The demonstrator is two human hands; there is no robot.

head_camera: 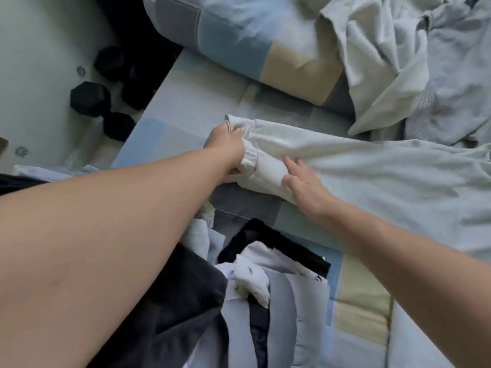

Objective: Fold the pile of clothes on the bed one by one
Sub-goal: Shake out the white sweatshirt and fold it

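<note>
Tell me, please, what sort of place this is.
Most likely a bedroom at home: a bed with a patchwork sheet, a matching pillow lying on it, and loose clothes heaped beside the pillow.

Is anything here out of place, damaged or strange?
Nothing looks spilled or damaged. Only the black dumbbells on the floor beside the bed do not belong with laundry; the crumpled clothes are simply waiting to be folded.
</note>
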